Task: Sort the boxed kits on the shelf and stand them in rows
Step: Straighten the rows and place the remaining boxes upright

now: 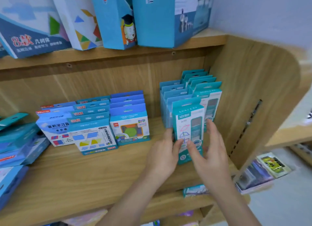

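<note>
Standing a teal boxed kit at the front of its row looks to be the step in hand, seen from the head camera, the only view; the kit is upright on the wooden shelf, at the head of the left of two teal rows that run back toward the right rear corner; the left hand is at the kit's left edge, its thumb laid across the lower front face, fingers loosely spread, not clenched; the right hand cups the kit's right side, thumb on the front and fingers reaching up along the right edge, also loosely spread; together they bracket the box lightly, pressing more than gripping; whether it is fully let go I cannot tell; further left, three blue and white rows already stand, and loose boxes lie tumbled at the far left; next, I judge, the kit wants squaring against the box behind it, then those loose ones sorting.
</note>
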`<state>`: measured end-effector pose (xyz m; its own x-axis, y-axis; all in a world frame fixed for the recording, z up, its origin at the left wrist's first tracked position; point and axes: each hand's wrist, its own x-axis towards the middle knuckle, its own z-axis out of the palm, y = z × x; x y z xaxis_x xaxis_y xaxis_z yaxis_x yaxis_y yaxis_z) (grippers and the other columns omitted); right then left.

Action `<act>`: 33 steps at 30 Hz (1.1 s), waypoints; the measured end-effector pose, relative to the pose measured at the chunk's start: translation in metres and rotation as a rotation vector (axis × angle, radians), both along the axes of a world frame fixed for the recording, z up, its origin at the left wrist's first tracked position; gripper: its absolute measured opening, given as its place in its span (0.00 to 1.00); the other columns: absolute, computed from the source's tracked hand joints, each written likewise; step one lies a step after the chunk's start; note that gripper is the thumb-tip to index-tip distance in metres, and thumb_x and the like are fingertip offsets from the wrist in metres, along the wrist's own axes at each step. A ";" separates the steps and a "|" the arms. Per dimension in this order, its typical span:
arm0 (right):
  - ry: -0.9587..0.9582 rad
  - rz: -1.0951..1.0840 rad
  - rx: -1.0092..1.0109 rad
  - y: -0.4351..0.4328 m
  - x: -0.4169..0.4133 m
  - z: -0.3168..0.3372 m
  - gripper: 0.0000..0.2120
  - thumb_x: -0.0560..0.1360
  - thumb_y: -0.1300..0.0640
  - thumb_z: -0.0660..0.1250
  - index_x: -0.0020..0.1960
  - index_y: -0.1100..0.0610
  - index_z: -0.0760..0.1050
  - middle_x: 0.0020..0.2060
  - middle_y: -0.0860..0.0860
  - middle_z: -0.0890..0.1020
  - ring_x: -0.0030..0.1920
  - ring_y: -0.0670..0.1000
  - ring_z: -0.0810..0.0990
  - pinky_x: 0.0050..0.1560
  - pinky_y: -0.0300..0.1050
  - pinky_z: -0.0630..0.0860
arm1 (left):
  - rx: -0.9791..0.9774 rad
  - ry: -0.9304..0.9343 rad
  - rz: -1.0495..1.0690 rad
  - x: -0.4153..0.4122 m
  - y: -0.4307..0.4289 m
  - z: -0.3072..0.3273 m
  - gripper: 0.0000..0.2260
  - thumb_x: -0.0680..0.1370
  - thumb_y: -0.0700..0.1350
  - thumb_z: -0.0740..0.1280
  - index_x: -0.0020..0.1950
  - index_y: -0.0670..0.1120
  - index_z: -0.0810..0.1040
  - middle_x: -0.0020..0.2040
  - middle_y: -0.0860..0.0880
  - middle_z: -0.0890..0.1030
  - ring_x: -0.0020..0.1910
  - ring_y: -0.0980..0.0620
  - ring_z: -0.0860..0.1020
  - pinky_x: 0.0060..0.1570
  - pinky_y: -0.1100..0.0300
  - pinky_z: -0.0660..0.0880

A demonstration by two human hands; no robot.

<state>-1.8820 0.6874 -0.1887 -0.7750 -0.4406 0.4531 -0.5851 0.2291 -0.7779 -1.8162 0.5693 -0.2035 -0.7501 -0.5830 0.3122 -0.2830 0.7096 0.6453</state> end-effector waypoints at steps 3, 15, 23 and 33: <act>0.058 -0.048 0.050 0.008 -0.015 -0.004 0.32 0.72 0.57 0.70 0.72 0.57 0.62 0.65 0.52 0.71 0.64 0.50 0.70 0.61 0.54 0.73 | -0.075 -0.020 -0.033 -0.031 0.010 0.013 0.13 0.80 0.52 0.59 0.61 0.47 0.66 0.51 0.44 0.83 0.47 0.38 0.79 0.40 0.47 0.75; 0.336 -0.052 0.306 0.010 -0.056 0.038 0.30 0.74 0.65 0.65 0.73 0.55 0.62 0.73 0.54 0.64 0.72 0.55 0.62 0.69 0.45 0.59 | -0.376 -0.218 0.050 -0.085 0.013 0.033 0.15 0.80 0.55 0.58 0.51 0.44 0.74 0.48 0.43 0.82 0.47 0.39 0.79 0.37 0.54 0.68; 0.372 0.055 0.656 -0.014 -0.090 0.073 0.38 0.73 0.64 0.67 0.76 0.50 0.52 0.77 0.50 0.52 0.76 0.52 0.48 0.73 0.50 0.59 | -0.570 -0.165 0.108 -0.084 0.008 0.038 0.11 0.71 0.50 0.72 0.46 0.46 0.75 0.42 0.46 0.81 0.42 0.43 0.80 0.32 0.56 0.70; 0.387 0.113 0.639 -0.021 -0.106 0.076 0.42 0.70 0.66 0.69 0.77 0.52 0.50 0.74 0.54 0.55 0.75 0.55 0.53 0.71 0.49 0.61 | -0.805 -0.153 0.217 -0.097 -0.003 0.040 0.44 0.58 0.58 0.79 0.69 0.52 0.64 0.66 0.43 0.72 0.64 0.42 0.69 0.61 0.41 0.62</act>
